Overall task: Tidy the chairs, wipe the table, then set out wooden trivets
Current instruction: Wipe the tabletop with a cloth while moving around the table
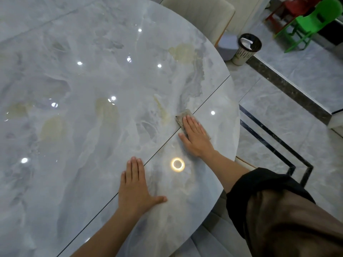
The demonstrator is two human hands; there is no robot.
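Surface: a round, glossy surface [92,80] of grey-white marble pattern with yellowish patches. A thin dark seam [204,102] crosses it on a slant, cutting off a segment on the side near the person.
Reflections: small bright ceiling lights dot the gloss, and a glowing ring [177,164] shows between the two hands.
Cloth: a small grey cloth [182,114] lies flat on the surface right over the seam, near the right rim.
Right hand: the right hand [196,138] lies palm down on the cloth with its fingers straight and together, pressing it, not curled round it. The cloth's far end shows past the fingertips.
Left hand: the left hand [134,188] rests flat on the bare surface with fingers straight and thumb spread, beside the seam and apart from the cloth, holding nothing.
Sleeve: a dark sleeve [259,188] is pushed up the right arm.
Chairs: a cream padded chair [200,15] stands close against the far rim. A green plastic chair [311,25] and a red one [289,6] stand well away in the far right corner.
Bin: a pale slotted waste bin [246,50] with a dark liner and crumpled paper stands on the floor near the cream chair, just beside a grey box [227,46].
Floor: glossy grey marble-look tiles [278,127] with thin dark inlaid lines and a broad dark stone strip [289,86].
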